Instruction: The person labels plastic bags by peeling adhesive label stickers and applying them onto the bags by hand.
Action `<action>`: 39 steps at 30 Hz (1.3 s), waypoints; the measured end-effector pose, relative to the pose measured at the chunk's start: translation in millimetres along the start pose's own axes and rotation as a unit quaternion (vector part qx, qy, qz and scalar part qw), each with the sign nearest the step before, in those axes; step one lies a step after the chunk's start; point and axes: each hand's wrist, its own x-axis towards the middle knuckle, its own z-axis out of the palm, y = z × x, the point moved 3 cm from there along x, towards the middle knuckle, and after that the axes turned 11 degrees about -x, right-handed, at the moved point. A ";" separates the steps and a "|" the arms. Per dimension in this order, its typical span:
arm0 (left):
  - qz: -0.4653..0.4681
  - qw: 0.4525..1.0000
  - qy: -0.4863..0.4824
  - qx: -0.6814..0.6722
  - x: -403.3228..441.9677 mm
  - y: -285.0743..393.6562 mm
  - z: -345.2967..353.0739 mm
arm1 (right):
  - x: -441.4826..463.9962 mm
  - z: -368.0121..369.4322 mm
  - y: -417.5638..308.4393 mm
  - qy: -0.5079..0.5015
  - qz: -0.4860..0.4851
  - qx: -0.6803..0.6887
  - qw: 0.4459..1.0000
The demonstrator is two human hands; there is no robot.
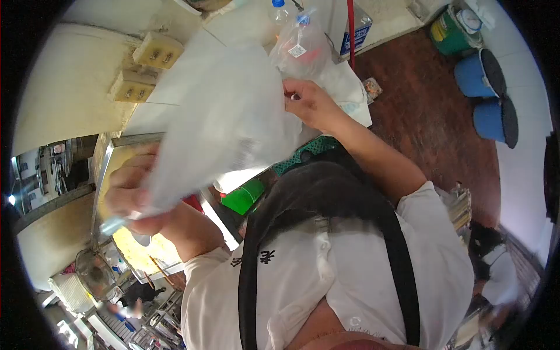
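Beside pale walls [76, 64], left fingers [123, 199] and right fingers [300, 88] apparently pinch sheeting [227, 116] between them.

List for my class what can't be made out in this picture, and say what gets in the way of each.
All in the head view:
- Left hand: finger detail lost to blur.
- Right hand: exact fingertip contact unclear, partly hidden by the whitish sheet.
- Whitish sheet: blurred, so whether it is a bag or flat film is unclear.
- Green mesh item: partly covered by sheet and apron.
- Label print: too small.
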 end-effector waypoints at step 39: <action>-0.414 0.621 -0.466 0.475 -123.7 -501.0 -61.9 | 87.4 -125.6 264.1 0.195 0.225 -0.201 0.933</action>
